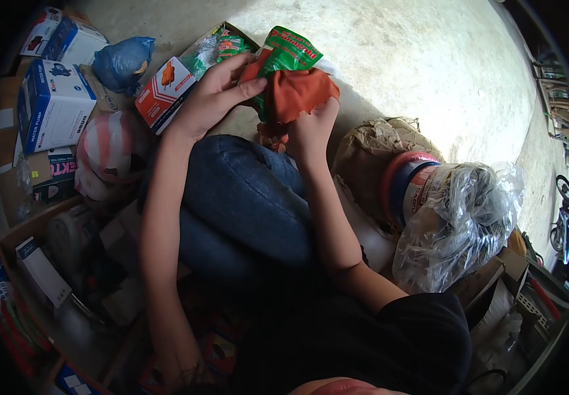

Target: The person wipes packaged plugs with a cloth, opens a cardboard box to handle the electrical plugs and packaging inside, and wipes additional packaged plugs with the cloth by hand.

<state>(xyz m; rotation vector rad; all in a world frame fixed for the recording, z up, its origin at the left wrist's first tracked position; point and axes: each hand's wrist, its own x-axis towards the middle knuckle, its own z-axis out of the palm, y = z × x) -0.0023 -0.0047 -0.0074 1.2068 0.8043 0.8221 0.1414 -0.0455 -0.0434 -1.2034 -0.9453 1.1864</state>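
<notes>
My left hand (228, 89) is closed on a green and red printed packet (291, 54), thumb across its near side. The packet's top end sticks up past my fingers. An orange-red cloth (301, 95) lies against the packet, and my right hand (317, 125) grips it from below. Most of the right fingers are hidden behind the cloth. Beside my left wrist stands an orange and white box (165, 93). Behind that hand, an open carton (235, 38) contains more green and red packets (230, 46).
Water pump boxes (64, 108), a blue plastic bag (123, 64) and a pink-and-white striped bundle (110, 148) crowd the left. To the right are a brown-wrapped bundle (370, 151), rolls (406, 184) and clear plastic (465, 224). Concrete floor (442, 72) stretches ahead; a bicycle (564, 210) stands far right.
</notes>
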